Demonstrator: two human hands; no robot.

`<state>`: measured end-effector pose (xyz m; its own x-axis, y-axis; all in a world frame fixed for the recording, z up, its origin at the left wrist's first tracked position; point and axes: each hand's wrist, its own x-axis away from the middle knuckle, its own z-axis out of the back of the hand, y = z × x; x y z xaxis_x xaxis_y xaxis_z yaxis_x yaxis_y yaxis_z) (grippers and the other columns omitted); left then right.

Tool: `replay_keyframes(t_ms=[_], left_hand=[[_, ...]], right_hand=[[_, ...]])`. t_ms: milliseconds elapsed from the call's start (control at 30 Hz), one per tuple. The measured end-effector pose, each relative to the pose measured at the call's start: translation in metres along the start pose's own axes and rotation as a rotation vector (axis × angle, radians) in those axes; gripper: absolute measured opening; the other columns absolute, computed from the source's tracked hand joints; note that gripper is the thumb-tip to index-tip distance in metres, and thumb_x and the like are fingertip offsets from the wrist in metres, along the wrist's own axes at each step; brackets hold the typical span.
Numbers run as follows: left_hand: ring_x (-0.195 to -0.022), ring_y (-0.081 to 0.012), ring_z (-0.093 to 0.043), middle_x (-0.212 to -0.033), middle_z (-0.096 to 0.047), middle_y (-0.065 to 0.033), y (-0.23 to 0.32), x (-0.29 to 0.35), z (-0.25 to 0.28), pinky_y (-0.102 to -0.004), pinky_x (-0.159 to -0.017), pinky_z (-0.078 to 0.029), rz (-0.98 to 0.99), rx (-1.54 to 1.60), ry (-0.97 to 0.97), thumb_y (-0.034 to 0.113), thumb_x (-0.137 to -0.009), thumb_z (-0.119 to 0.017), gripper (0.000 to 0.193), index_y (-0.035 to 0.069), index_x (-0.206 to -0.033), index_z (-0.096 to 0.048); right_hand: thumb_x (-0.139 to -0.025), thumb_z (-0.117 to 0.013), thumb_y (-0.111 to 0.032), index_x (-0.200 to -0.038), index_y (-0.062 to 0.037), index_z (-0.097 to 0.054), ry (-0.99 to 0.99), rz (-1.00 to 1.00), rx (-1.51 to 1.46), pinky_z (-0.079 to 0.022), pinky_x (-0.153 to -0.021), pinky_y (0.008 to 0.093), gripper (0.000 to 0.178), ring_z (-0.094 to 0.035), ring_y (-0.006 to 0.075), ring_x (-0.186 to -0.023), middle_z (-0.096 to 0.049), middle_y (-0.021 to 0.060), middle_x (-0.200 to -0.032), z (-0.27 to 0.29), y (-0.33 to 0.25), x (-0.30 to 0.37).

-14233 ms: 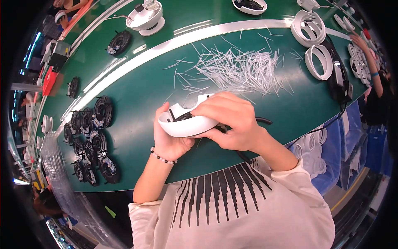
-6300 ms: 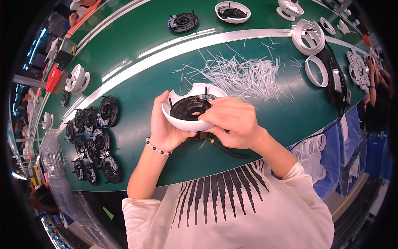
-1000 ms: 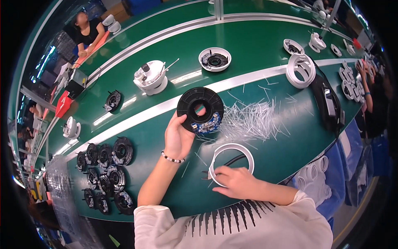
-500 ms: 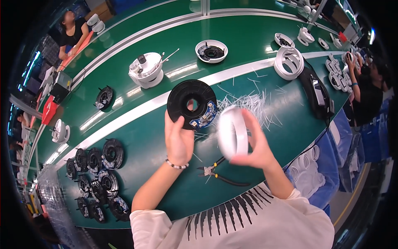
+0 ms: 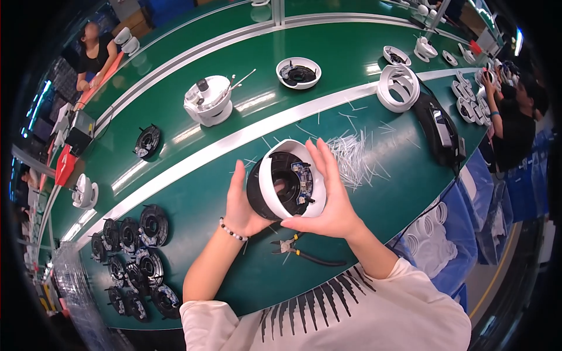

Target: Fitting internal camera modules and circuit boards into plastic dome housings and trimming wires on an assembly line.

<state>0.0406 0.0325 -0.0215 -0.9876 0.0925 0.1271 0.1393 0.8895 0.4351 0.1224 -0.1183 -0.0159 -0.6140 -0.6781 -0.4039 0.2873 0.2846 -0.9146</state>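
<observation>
Over the near bench, a white plastic ring sits tilted around a round black disc. A blue circuit board on the disc shows through the ring's opening. My left hand cups the disc from the left and below, thumb raised at its side; skin shows through the centre hole. Around the ring's right side my right hand is closed, fingers on the outer wall and thumb along the lower rim. Just below lie cutting pliers with dark, yellow-marked handles.
Thin white strips lie heaped beyond my right hand. Several black discs are grouped at the left. White rings stand near a black device at the right. A white assembly rests on the far belt. Co-workers sit at both sides.
My right hand has brought the white ring leftward onto the black disc. The disc has tilted and come slightly lower, and both hands now meet around the two parts.
</observation>
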Motion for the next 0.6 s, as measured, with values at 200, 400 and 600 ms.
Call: replay_keyframes(t_ms=[200, 400, 600], left_hand=[[-0.105, -0.0295, -0.048, -0.113, -0.050, -0.0145, 0.000, -0.003, 0.001, -0.0470, -0.091, -0.038, -0.139, 0.086, 0.109, 0.038, -0.084, -0.038, 0.045, 0.006, -0.115, -0.046], [-0.107, -0.0253, -0.047, -0.118, -0.048, -0.0128, -0.015, -0.006, 0.009, -0.0388, -0.092, -0.039, -0.378, -0.067, 0.121, 0.043, -0.084, -0.034, 0.055, 0.002, -0.120, -0.042], [-0.116, -0.0270, -0.040, -0.128, -0.038, -0.0141, -0.008, -0.009, -0.004, -0.0398, -0.099, -0.030, -0.236, -0.038, -0.059, 0.069, -0.076, -0.024, 0.085, 0.002, -0.127, -0.033]], right_hand=[[-0.048, -0.084, -0.016, -0.134, -0.0013, 0.000, 0.139, -0.110, -0.222, -0.028, -0.099, 0.0369, 0.121, -0.029, 0.0290, -0.122, -0.017, 0.0230, -0.135, -0.012, -0.001, -0.003], [-0.049, -0.081, -0.036, -0.131, 0.0048, -0.008, 0.066, 0.063, 0.585, -0.028, -0.096, 0.0397, 0.117, -0.030, 0.0340, -0.115, -0.026, 0.0232, -0.123, -0.031, -0.017, -0.007], [-0.046, -0.081, -0.041, -0.129, 0.0039, -0.017, 0.035, 0.105, 0.570, -0.023, -0.097, 0.0453, 0.113, -0.030, 0.0392, -0.115, -0.028, 0.0240, -0.126, -0.012, -0.018, -0.008]])
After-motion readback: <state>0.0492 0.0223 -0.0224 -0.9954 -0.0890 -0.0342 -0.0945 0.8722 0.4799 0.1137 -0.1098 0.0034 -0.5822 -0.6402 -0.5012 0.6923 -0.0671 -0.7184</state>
